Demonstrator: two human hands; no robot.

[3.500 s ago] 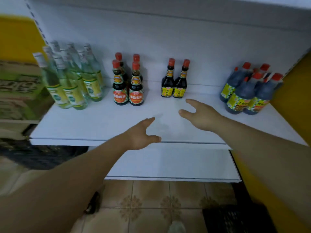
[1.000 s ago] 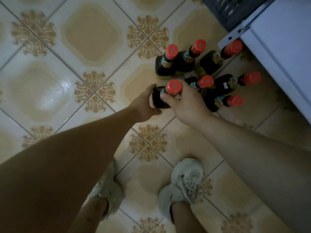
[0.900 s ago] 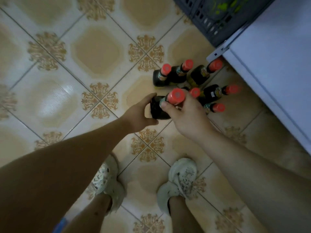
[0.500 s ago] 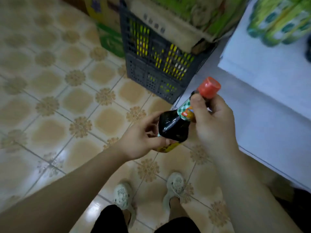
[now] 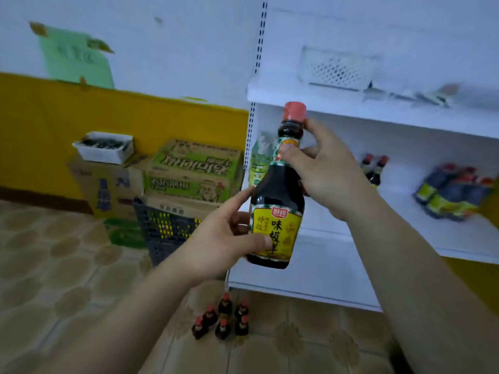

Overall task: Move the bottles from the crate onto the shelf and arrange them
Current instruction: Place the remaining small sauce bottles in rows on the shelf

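Observation:
I hold a dark sauce bottle (image 5: 278, 209) with a red cap and yellow label upright in front of the white shelf (image 5: 405, 236). My left hand (image 5: 221, 238) grips its lower body at the label. My right hand (image 5: 326, 171) grips its neck below the cap. Several matching dark bottles (image 5: 221, 318) stand on the tiled floor below. On the shelf stand two small dark bottles (image 5: 374, 168), a cluster of blue-dark bottles (image 5: 453, 195) at the right, and a clear green bottle (image 5: 260, 160), partly hidden behind the held one.
A dark plastic crate (image 5: 167, 228) sits on the floor left of the shelf, with cardboard boxes (image 5: 194, 171) stacked on it. A white basket (image 5: 104, 147) rests on another box. An upper shelf (image 5: 378, 103) carries a white mesh basket (image 5: 339, 68).
My hands picked one dark bottle from the group on the floor and lifted it upright to shelf height. The view swung up from the floor to the shelf.

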